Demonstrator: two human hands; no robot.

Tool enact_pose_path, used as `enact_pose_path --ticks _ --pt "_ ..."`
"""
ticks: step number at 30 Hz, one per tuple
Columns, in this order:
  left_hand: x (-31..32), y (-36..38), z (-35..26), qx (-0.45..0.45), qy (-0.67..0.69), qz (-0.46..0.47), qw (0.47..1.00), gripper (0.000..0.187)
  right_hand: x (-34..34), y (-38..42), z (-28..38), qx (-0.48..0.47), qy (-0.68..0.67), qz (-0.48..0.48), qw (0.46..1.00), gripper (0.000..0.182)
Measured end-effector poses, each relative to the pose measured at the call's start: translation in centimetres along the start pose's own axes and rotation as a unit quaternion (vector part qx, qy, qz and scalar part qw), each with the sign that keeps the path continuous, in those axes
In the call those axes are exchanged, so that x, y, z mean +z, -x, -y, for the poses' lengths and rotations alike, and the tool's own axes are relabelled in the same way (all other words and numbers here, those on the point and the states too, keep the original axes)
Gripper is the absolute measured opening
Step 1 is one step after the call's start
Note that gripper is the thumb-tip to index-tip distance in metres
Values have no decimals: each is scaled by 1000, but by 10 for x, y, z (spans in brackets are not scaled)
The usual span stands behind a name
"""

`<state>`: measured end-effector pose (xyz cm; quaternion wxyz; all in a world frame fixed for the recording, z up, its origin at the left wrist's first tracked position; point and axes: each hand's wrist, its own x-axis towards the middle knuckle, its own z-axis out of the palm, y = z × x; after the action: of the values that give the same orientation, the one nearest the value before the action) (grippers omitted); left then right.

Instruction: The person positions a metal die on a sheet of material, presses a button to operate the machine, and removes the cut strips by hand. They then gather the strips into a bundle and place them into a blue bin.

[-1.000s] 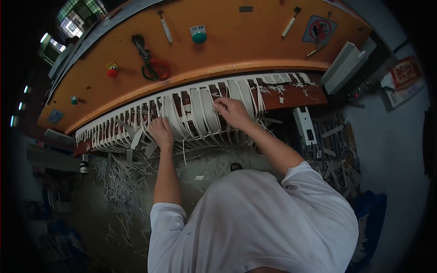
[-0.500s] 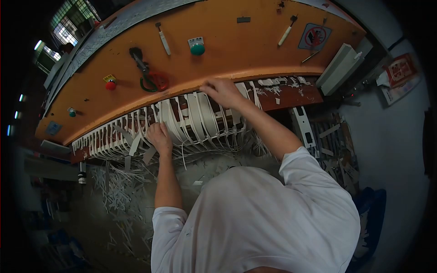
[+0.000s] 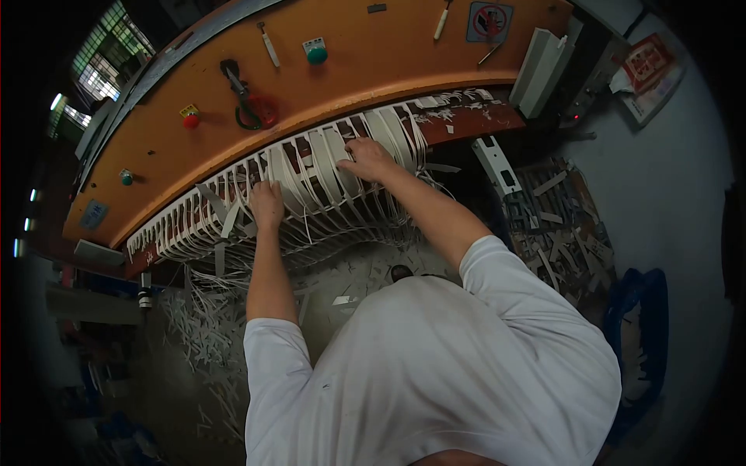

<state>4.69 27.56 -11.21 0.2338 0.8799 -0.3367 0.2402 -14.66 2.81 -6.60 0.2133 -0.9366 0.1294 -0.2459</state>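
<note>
Right hand (image 3: 367,161) lower, at the white strips (image 3: 322,167) — grip partly open; left hand (image 3: 266,205) — curled, hold unclear.

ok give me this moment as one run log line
left hand: on pale strips, grip unclear | right hand: at strips farther right, thumb apart from fingers | offcuts: scattered on floor

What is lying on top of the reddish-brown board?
Small pale scraps lie on its right end. Further left, long pale strips cover much of the board; it shows through the gaps, but whatever is directly under the strips cannot be seen.
</note>
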Motion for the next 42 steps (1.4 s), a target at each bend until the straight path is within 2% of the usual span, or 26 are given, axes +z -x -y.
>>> enact_pose_path --ticks 2,5,7,11,17,20,24,28,31,32,34,35,37,38,40,42 --pt "-2 -1 5 0 -5 15 1000 33 -5 0 8 37 1 31 999 56" --pt "-5 -2 4 4 -3 12 1000 33 -5 2 12 40 11 30 999 54" --pt "-8 4 7 7 0 22 1000 33 -1 8 10 12 5 -7 1000 53" --pt "-14 18 11 37 43 -20 998 31 3 28 16 -23 7 -45 999 46" --pt "-21 5 -5 40 76 -17 996 38 -1 12 -3 -57 -34 -51 997 42" --pt "-43 -4 -26 -69 192 24 979 48 -8 11 4 -60 -36 -46 996 43" --pt "-49 -34 -43 -6 175 -59 983 46 -18 8 10 -47 -46 -24 998 47" --pt "-48 -102 -85 59 254 24 965 34 -30 3 13 -40 -68 17 997 54" --pt "-23 -155 -125 113 286 88 948 29 -48 -3 6 -38 -144 88 985 61" --pt "-13 -173 -140 135 287 118 941 28 -59 -6 1 -15 -212 118 970 61" --pt "14 -205 -172 179 295 149 927 26 -98 -15 -17 26 -256 124 958 60" --pt "28 -221 -190 188 301 173 919 26 -122 -24 -33 30 -273 106 956 53" --pt "58 -252 -226 207 294 195 913 25 -173 -44 -71 91 -225 103 965 45" --pt "78 -265 -242 218 283 192 914 25 -191 -52 -90 119 -227 53 965 40" --pt "116 -294 -271 234 258 199 916 26 -214 -72 -141 124 -159 -9 979 40" --pt "150 -321 -295 238 233 216 918 27 -237 -99 -178 129 -104 2 986 44"
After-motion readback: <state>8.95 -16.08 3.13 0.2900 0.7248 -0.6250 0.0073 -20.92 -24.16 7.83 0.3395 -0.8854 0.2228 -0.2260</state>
